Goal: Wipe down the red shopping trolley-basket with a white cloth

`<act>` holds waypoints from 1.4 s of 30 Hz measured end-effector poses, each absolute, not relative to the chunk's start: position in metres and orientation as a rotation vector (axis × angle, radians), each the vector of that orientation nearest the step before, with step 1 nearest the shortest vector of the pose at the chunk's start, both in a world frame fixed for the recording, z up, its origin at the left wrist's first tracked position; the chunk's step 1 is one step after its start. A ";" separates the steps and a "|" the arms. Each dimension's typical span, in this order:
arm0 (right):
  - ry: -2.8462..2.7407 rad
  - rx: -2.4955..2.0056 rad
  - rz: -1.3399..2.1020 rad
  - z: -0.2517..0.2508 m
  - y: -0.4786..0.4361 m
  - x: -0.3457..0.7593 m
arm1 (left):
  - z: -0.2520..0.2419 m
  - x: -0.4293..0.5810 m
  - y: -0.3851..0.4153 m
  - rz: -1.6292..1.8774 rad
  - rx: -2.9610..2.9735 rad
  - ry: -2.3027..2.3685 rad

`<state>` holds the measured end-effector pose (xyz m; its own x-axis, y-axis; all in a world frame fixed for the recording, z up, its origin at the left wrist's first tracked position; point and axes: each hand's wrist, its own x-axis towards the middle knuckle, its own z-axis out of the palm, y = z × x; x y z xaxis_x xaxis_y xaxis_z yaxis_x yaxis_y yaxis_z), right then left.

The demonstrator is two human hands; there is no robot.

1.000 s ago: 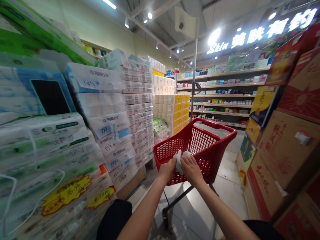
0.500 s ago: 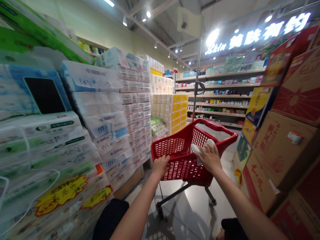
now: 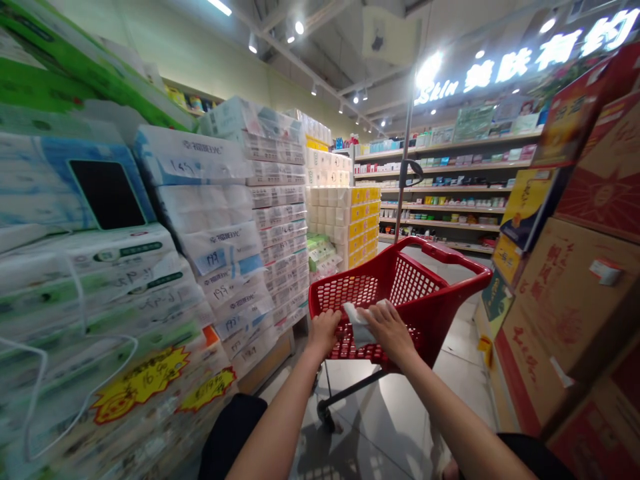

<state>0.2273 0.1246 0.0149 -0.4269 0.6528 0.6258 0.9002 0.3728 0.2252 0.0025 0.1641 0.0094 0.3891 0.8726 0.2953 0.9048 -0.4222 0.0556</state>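
A red shopping cart (image 3: pixel 430 320) with a perforated basket stands in front of me, its handle toward the far right. My left hand (image 3: pixel 325 332) is closed over the near rim at the basket's left corner. Farther right on the same rim, my right hand (image 3: pixel 393 331) presses a white cloth (image 3: pixel 359 325) against the edge, fingers curled over it. Part of the cloth hangs down the basket's outer side. Whether it is fabric or paper I cannot tell.
Stacked tissue packs (image 3: pixel 220 240) rise on the left, with a phone (image 3: pixel 107 194) and a white cable (image 3: pixel 83 320) on them. Cardboard boxes (image 3: pixel 575 293) are piled at the right. Behind the cart stand a metal pole (image 3: pixel 404 160) and stocked shelves (image 3: pixel 450 190).
My right hand has slid left along the basket rim with the white cloth, closer to my left hand. The left hand keeps its grip. The view has shifted slightly.
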 end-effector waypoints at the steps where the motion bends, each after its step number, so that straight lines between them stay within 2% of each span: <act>1: -2.197 -1.378 -0.786 0.021 0.125 0.245 | 0.010 -0.001 0.165 -0.431 -2.528 -1.614; 5: -2.163 -1.478 -0.900 0.045 0.123 0.313 | 0.009 -0.013 0.172 -0.452 -2.536 -1.589; 9: -2.126 -1.535 -0.935 0.056 0.122 0.332 | 0.009 -0.018 0.177 -0.455 -2.530 -1.600; 18: -2.124 -1.581 -0.891 0.058 0.131 0.288 | 0.005 -0.016 0.174 -0.460 -2.363 -1.709; 29: -2.196 -1.435 -0.809 0.019 0.134 0.184 | 0.003 -0.029 0.165 -0.484 -2.332 -1.739; 33: -2.328 -1.341 -0.809 0.030 0.129 0.219 | 0.008 -0.044 0.163 -0.475 -2.382 -1.768; 42: -2.279 -1.428 -0.946 0.072 0.107 0.348 | 0.007 -0.049 0.167 -0.499 -2.380 -1.782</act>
